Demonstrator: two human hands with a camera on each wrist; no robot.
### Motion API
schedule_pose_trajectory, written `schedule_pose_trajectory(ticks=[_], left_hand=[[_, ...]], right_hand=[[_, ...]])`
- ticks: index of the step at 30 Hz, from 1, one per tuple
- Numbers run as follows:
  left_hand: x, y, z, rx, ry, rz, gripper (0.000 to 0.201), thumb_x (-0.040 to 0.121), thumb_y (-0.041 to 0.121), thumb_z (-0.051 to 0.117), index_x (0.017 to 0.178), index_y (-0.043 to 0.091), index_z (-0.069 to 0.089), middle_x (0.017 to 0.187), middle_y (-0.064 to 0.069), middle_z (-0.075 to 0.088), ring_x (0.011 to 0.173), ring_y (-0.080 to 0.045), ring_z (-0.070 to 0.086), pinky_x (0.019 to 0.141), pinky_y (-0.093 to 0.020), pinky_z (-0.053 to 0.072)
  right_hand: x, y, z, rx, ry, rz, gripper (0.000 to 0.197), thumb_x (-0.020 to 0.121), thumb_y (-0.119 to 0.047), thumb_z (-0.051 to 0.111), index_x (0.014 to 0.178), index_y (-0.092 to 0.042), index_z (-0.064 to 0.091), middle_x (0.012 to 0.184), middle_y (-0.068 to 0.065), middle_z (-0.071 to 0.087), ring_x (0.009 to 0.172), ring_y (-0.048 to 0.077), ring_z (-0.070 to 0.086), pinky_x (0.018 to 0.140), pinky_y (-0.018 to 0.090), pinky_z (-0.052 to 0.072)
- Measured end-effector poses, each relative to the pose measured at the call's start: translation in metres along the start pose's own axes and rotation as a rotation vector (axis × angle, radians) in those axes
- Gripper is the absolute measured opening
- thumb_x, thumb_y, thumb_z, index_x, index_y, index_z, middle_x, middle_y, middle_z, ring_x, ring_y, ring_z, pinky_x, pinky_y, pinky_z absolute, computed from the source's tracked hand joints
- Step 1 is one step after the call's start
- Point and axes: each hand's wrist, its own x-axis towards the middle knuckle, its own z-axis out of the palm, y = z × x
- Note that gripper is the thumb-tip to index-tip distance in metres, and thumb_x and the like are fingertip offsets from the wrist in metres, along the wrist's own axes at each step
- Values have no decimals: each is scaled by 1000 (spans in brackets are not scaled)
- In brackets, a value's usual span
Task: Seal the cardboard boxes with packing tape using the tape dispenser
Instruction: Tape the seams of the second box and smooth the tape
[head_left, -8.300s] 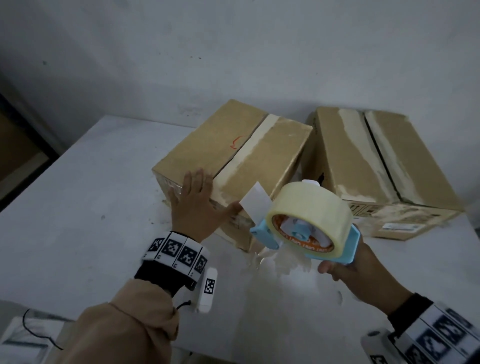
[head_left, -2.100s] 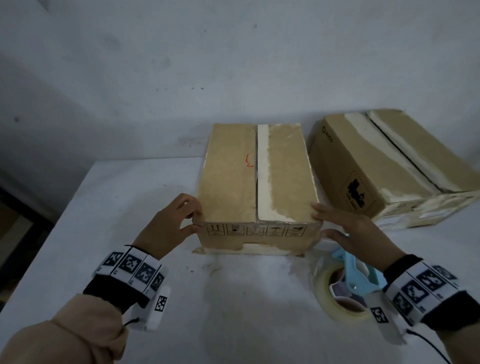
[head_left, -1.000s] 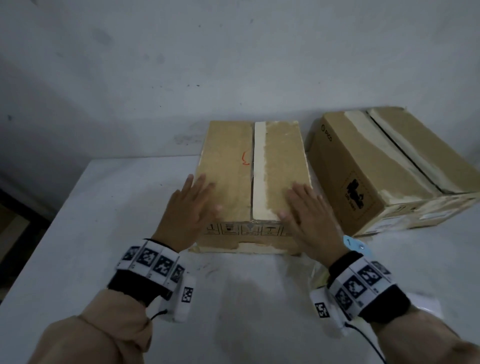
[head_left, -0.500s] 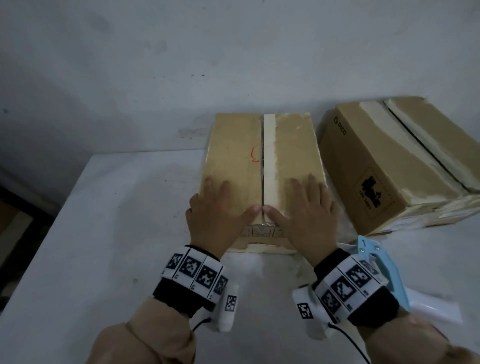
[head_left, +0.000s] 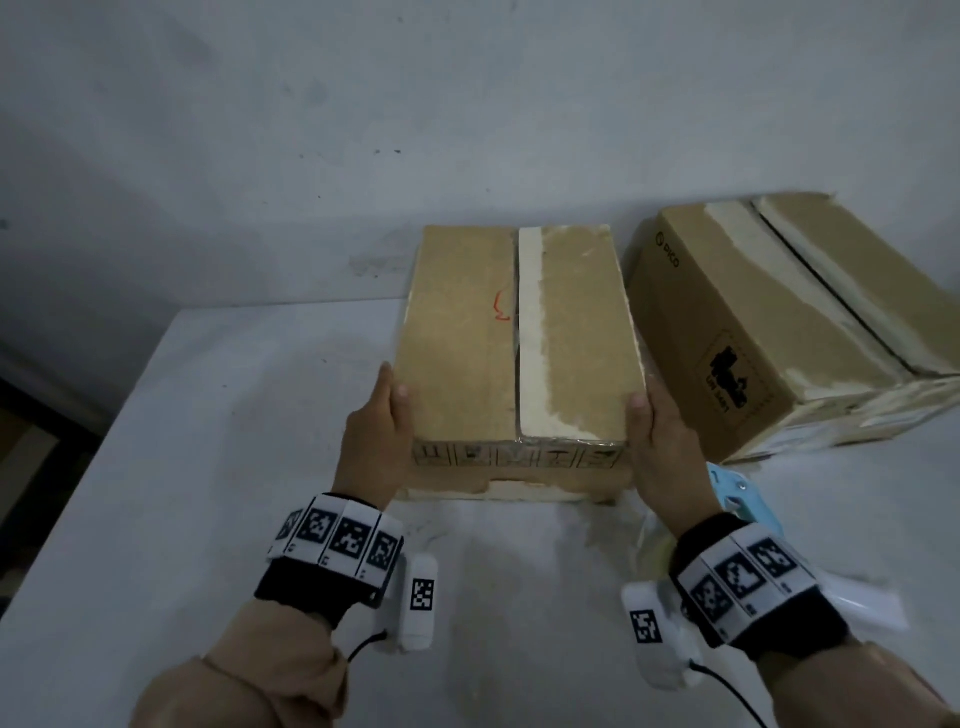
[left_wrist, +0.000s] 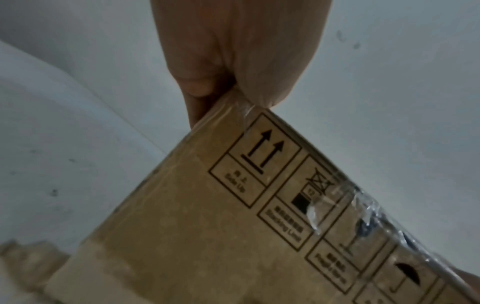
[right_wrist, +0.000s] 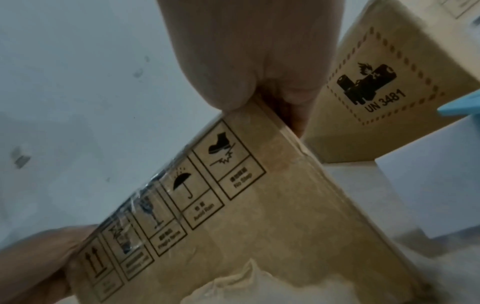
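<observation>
fingers of left hand and right hand grip the near cardboard box by its sides.

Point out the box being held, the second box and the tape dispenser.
held box (head_left: 462, 332), head view, left top flap.
second box (head_left: 727, 312), head view, bare side panel.
tape dispenser (head_left: 735, 493), head view, blue frame beside right wrist.

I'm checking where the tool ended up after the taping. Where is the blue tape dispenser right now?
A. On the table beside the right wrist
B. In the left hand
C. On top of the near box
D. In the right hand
A: the blue tape dispenser lies on the table by the right wrist, while the left hand and right hand grip the sides of the near box.
</observation>
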Motion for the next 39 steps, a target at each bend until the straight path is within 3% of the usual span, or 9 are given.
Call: schedule_pose_trajectory(ticks=[2,5,12,16,19,24,29,34,39], left_hand=[[-2,3,1,-73,-51,-56,52,99,35,27,145,11,25,128,-21,53,108,-33,53,81,-27,37],[-4,5,-1,-110,-110,-67,53,94,43,40,132,8,39,127,-14,54,99,-25,51,80,-28,38],[-30,-3,-9,162,-114,-67,59,88,51,47,130,12,34,124,-12,54,105,-30,53,88,-37,40],[-32,-3,-8,194,-148,-63,67,89,56,40,140,17,24,138,-15,45,122,-34,46,98,-40,36],[-31,-7,-7,136,-150,-48,75,83,63,44,139,16,27,137,-16,45,120,-35,47,99,-44,38],[-32,-6,-6,182,-147,-32,73,89,55,42,147,22,12,150,-15,29,132,-36,36,106,-45,29],[-35,-7,-5,157,-116,-70,87,77,64,46,147,24,12,151,-16,28,133,-39,34,109,-47,27],[-35,-11,-1,93,-53,-108,74,86,56,46,147,27,15,150,-15,29,133,-38,35,110,-48,29],[-39,-9,1,54,-10,-127,69,89,51,46,147,27,16,152,-11,29,135,-33,34,112,-43,28]], right_hand=[[2,2,0,66,-54,-6,73,82,-66,21,138,-19,33,120,6,58,103,25,57,85,36,45],[3,2,-5,124,-143,10,87,73,-79,31,140,-23,27,128,3,54,112,21,54,96,45,44],[-37,10,-16,69,-117,27,55,84,-64,40,127,-30,39,113,-1,61,99,21,59,89,48,48],[-45,8,-31,53,-138,24,52,89,-60,34,125,-24,46,106,-6,61,98,17,58,80,26,42],[-43,21,-52,-34,-144,57,37,94,-48,31,103,-26,59,89,-6,57,88,16,51,69,26,36],[-60,86,-85,-328,34,-30,69,81,-61,29,111,-6,59,102,16,61,96,33,54,82,39,40],[-83,142,-104,-589,-223,4,88,76,-76,23,138,-16,37,131,18,49,117,34,48,96,46,39],[-74,162,-107,-611,-389,-115,103,66,-85,26,143,-16,28,102,16,61,85,33,57,77,41,44],[-66,175,-105,-623,-447,-227,107,58,-82,43,144,-22,20,99,16,61,77,31,56,67,38,47]])
